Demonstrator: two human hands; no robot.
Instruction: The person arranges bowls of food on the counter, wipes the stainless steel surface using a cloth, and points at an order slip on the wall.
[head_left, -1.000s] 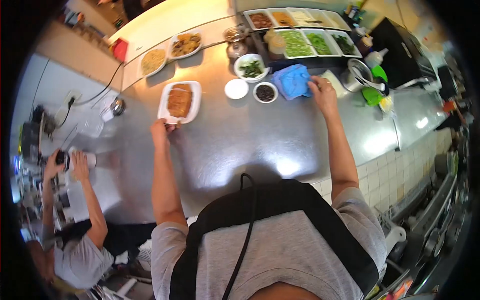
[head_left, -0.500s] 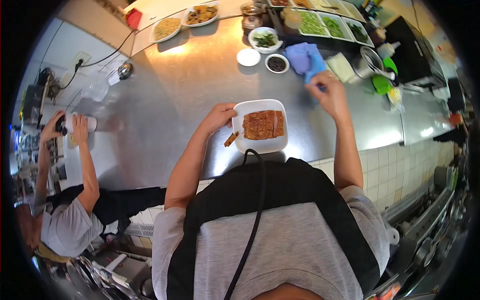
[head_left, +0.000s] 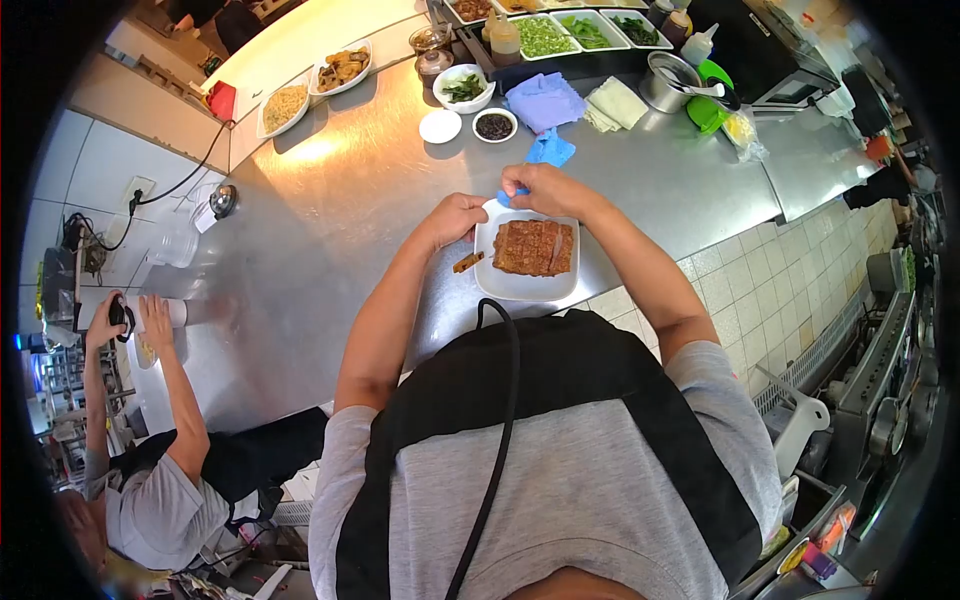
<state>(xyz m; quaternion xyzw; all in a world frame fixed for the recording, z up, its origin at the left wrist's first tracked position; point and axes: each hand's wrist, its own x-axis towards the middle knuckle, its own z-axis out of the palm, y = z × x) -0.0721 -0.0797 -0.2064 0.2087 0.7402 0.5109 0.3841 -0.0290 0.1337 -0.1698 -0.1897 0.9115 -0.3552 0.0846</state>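
Observation:
A white square plate (head_left: 528, 290) holds a browned slab of meat (head_left: 534, 248) cut into slices. My left hand (head_left: 458, 220) is closed on the plate's upper left rim. Pinched in the fingers of my right hand (head_left: 545, 190) is a small blue wipe (head_left: 512, 198), pressed at the plate's far rim; whether it is paper or cloth I cannot tell. A small brown strip (head_left: 467, 262) shows just beside the plate's left edge. Another blue wipe (head_left: 550, 148) lies on the counter beyond my right hand, near a folded purple-blue cloth (head_left: 545, 102).
On the steel counter (head_left: 330, 230) stand a bowl of greens (head_left: 464, 88), a dish of dark bits (head_left: 495, 125), a small white dish (head_left: 440, 126) and a metal pot (head_left: 668, 85). Two food plates sit far left. A co-worker's hands (head_left: 152, 325) hold a white container at left.
My right hand has come from the blue wipes at the right to the plate's far rim, bringing a blue wipe. My left hand still holds the plate. The view has shifted.

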